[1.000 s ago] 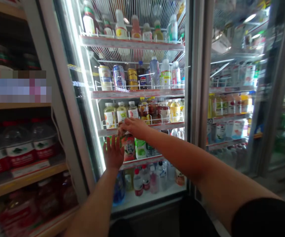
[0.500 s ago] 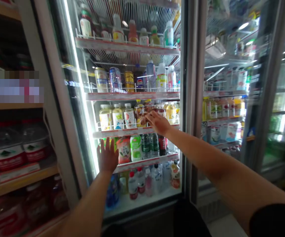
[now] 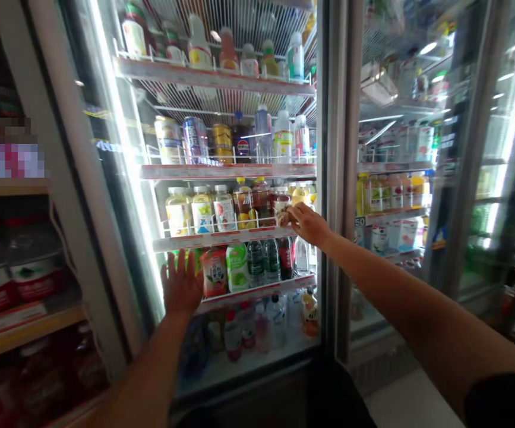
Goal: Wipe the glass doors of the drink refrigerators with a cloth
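My right hand (image 3: pixel 308 223) is closed on a small crumpled brownish cloth (image 3: pixel 283 216). It is held against or close to the glass door (image 3: pixel 234 172) of a drinks cooler, in front of the bottles on the middle shelf. Lower and to the left, my left hand (image 3: pixel 182 284) is spread with its fingers upward, holding nothing; it appears to lie on the glass. Through the door, a dark tea bottle (image 3: pixel 244 205) and pale juice bottles (image 3: pixel 177 213) stand behind a wire rail. A red pouch-like pack (image 3: pixel 214 273) shows just right of my left hand.
A metal door frame (image 3: pixel 338 178) runs down the right side, with another glass-fronted cooler beyond it. At left, a wooden shelf (image 3: pixel 25 330) holds packs of bottles. Cans (image 3: pixel 195 140) and bottles fill the cooler's upper shelves.
My right hand has moved right across the glass with the cloth, uncovering the dark tea bottles. My left hand stays spread low at the left. The view has shifted slightly.
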`<action>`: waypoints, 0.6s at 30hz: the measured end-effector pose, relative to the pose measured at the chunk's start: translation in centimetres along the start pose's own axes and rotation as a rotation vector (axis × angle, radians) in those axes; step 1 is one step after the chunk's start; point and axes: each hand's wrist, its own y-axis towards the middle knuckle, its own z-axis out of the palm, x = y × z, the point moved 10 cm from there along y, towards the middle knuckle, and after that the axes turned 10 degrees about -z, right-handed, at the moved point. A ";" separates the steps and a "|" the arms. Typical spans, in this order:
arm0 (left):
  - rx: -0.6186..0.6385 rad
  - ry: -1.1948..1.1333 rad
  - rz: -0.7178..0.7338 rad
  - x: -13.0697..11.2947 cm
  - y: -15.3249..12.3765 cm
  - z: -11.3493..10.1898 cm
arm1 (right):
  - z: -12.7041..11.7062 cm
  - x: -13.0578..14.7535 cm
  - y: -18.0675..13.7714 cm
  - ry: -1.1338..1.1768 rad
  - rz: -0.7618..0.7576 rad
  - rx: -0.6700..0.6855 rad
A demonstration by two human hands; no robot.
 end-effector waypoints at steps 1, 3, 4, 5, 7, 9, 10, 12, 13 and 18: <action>0.003 0.000 -0.001 0.0 0.0 0.0 | -0.2 -0.8 -0.7 -0.009 0.046 -0.029; 0.005 0.008 0.004 -0.1 0.0 0.0 | 0.1 -1.3 -1.9 -0.013 0.047 -0.030; 0.003 0.011 0.008 -0.1 0.0 0.0 | 0.5 -1.0 -2.4 -0.008 0.005 -0.002; -0.001 0.012 0.011 -0.2 0.0 -0.1 | 0.9 -0.7 -2.9 -0.002 -0.041 0.030; -0.005 0.007 0.015 -0.2 0.0 -0.2 | 1.3 -0.5 -3.8 0.002 -0.068 0.053; -0.001 0.003 0.008 -0.2 0.0 -0.2 | 1.0 -1.2 -4.5 -0.007 -0.002 0.015; 0.003 0.004 0.000 -0.1 0.0 -0.1 | 0.8 -1.6 -4.8 -0.009 0.040 -0.011; 0.015 0.008 -0.020 0.0 0.0 0.0 | 1.1 -1.6 -5.3 -0.006 0.064 -0.019; 0.023 0.008 -0.027 0.1 0.0 0.1 | 1.4 -1.1 -5.3 0.003 0.038 0.005; 0.026 0.007 -0.033 0.3 0.0 0.4 | 1.7 0.6 -3.2 0.040 0.014 0.044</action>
